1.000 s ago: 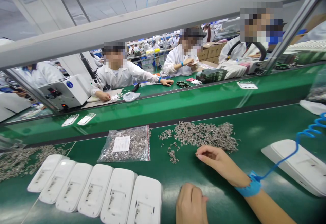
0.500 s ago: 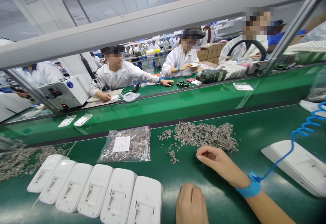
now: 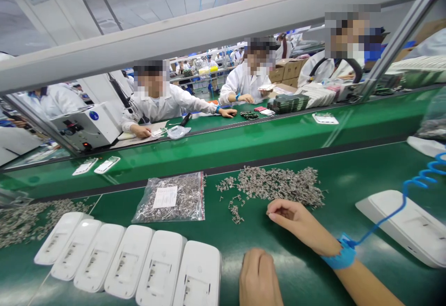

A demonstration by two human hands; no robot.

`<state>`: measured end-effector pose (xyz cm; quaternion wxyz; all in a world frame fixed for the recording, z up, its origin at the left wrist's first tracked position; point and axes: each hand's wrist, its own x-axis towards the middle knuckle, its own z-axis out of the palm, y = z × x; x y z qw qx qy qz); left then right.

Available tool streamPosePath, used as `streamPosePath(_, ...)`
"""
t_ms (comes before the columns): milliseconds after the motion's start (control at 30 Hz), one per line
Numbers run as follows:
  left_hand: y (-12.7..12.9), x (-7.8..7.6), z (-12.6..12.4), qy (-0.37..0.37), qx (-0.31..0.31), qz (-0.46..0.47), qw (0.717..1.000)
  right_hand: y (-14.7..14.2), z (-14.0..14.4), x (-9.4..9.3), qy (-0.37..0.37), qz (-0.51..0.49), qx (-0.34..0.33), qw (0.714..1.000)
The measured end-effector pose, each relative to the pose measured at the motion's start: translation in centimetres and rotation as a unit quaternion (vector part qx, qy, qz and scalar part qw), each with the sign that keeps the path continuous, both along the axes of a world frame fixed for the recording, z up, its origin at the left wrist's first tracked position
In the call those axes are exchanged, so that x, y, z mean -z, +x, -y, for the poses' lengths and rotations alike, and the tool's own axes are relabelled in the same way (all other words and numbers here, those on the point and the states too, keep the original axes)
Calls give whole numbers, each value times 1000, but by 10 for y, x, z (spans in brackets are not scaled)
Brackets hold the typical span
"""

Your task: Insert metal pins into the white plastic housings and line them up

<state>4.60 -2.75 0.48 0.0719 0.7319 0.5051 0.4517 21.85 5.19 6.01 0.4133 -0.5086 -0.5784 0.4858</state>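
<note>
My right hand (image 3: 299,222), wearing a blue wrist strap (image 3: 339,251), hovers at the near edge of a heap of small metal pieces (image 3: 278,185). Its thumb and index finger are pinched together; whatever may be between them is too small to make out. Lower down, my left hand (image 3: 259,278) rests knuckles up on the green table, fingers together and curled under, so the fingertips are hidden. To its left stands a row of several white plastic housings (image 3: 198,273) with recessed compartments. A few loose metal pieces (image 3: 236,213) lie apart from the heap.
A clear bag of metal pieces (image 3: 170,199) lies behind the housings. More pieces (image 3: 31,220) spread at far left. Another white housing (image 3: 406,227) sits at right, under a coiled blue cord (image 3: 404,199). Beyond runs a green conveyor (image 3: 223,143) carrying white panels; co-workers sit across it.
The white panels on the conveyor have shifted a little to the left. Across the line, a co-worker's hands have moved apart around a white piece. Both my hands are almost unmoved.
</note>
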Motion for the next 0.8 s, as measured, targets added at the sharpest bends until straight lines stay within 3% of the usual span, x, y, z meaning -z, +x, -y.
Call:
streamPosePath(233, -9, -12, -2, 0, 39, 47, 998, -5, 12, -17, 0, -10, -242, 970)
streamPosePath(333, -9, -13, -3, 24, 45, 60, 997, -7, 11, -15, 25, -28, -302, 952)
streamPosePath(800, -10, -12, -6, 56, 79, 101, 990, -6, 8, -6, 24, -106, -341, 934)
